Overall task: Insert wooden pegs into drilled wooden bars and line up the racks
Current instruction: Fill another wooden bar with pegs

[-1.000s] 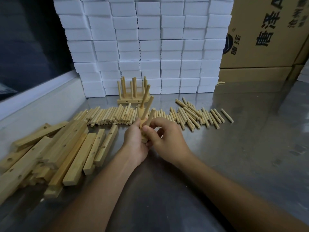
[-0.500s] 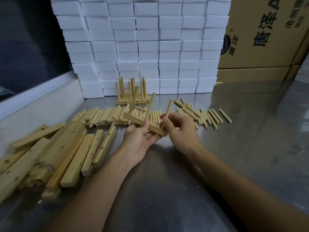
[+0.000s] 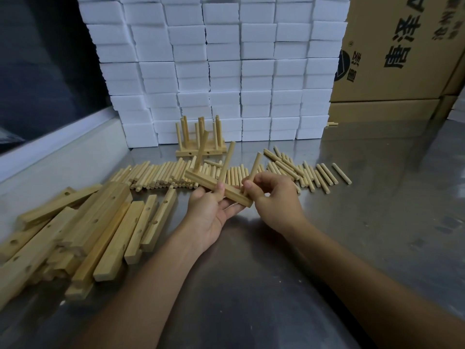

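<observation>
My left hand (image 3: 212,210) holds a drilled wooden bar (image 3: 201,180) from below, thumb on its side. Two pegs stand in the bar's far and middle holes. My right hand (image 3: 274,197) pinches a third peg (image 3: 254,165) at the bar's near end; whether it sits in the hole I cannot tell. Loose pegs (image 3: 161,175) lie in a row behind my hands. Finished racks (image 3: 201,137) with upright pegs stand at the back. Empty drilled bars (image 3: 100,222) are piled on the left.
A stack of white foam blocks (image 3: 226,66) rises behind the racks. Cardboard boxes (image 3: 402,46) stand at the back right. A pale ledge (image 3: 63,152) borders the steel table (image 3: 352,222) on the left.
A second ago the bar pointed away from me, gripped close in both hands. It has since been turned sideways; my right hand now holds the near-end peg.
</observation>
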Demonstrator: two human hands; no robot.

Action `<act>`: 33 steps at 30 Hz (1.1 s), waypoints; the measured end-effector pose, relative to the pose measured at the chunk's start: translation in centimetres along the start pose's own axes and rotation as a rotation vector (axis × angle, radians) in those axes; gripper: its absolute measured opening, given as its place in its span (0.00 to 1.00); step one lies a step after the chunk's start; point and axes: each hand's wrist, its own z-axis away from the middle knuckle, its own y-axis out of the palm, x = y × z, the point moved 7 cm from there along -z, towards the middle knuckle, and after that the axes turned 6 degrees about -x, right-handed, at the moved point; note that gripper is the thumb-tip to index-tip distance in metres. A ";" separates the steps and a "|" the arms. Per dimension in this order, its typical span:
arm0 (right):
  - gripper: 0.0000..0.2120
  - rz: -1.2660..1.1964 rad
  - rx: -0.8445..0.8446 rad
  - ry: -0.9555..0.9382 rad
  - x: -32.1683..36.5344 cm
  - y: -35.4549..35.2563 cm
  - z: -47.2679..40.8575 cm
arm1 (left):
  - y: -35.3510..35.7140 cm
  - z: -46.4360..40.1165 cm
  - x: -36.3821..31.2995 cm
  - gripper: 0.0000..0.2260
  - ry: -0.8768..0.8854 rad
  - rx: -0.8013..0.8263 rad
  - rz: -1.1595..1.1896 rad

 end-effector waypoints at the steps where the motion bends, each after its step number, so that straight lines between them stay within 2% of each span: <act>1: 0.08 0.003 -0.009 -0.009 0.0 0.0 0.0 | 0.0 0.0 0.0 0.13 -0.001 -0.002 0.011; 4: 0.06 0.042 0.007 -0.034 -0.1 0.3 0.3 | -0.2 -0.1 0.0 0.14 -0.002 -0.027 0.053; 9: 0.10 0.117 0.007 0.005 -1.2 0.2 0.1 | -0.7 -0.6 -0.3 0.15 0.030 -0.070 0.094; 13: 0.04 0.110 -0.016 0.015 -1.5 -0.3 -0.3 | -0.6 -0.8 -0.1 0.12 0.025 -0.081 0.067; 16: 0.04 0.119 -0.063 0.009 -1.4 -0.6 -0.8 | -0.5 -0.6 -0.3 0.08 0.033 -0.059 0.015; 18: 0.04 0.126 -0.083 0.012 -1.3 -0.7 -1.3 | -0.5 -0.6 -0.6 0.10 0.056 -0.061 -0.045; 20: 0.04 0.130 -0.103 0.016 -1.3 -0.8 -2.1 | -1.3 -0.7 -1.4 0.11 0.149 -0.172 -0.192; 21: 0.04 0.139 -0.111 0.015 -1.4 -0.7 -2.7 | -2.1 -0.6 -2.2 0.11 0.258 -0.272 -0.359; 23: 0.05 0.148 -0.118 0.022 -1.6 -0.3 -4.1 | -2.7 0.0 -4.2 0.06 0.561 -0.419 -0.839; 24: 0.05 0.142 -0.119 0.034 -1.7 0.1 -4.9 | -2.5 0.2 -4.5 0.05 0.656 -0.425 -1.055; 26: 0.05 0.145 -0.126 0.045 -1.9 1.0 -6.8 | -2.0 -0.2 -3.9 0.07 0.654 -0.377 -1.345; 28: 0.05 0.166 -0.133 0.034 -2.0 2.2 -8.9 | -1.6 -0.6 -3.4 0.07 0.616 -0.376 -1.516; 33: 0.04 0.251 -0.109 -0.008 -2.6 5.5 -13.6 | -1.6 -1.2 -3.2 0.08 0.580 -0.410 -1.565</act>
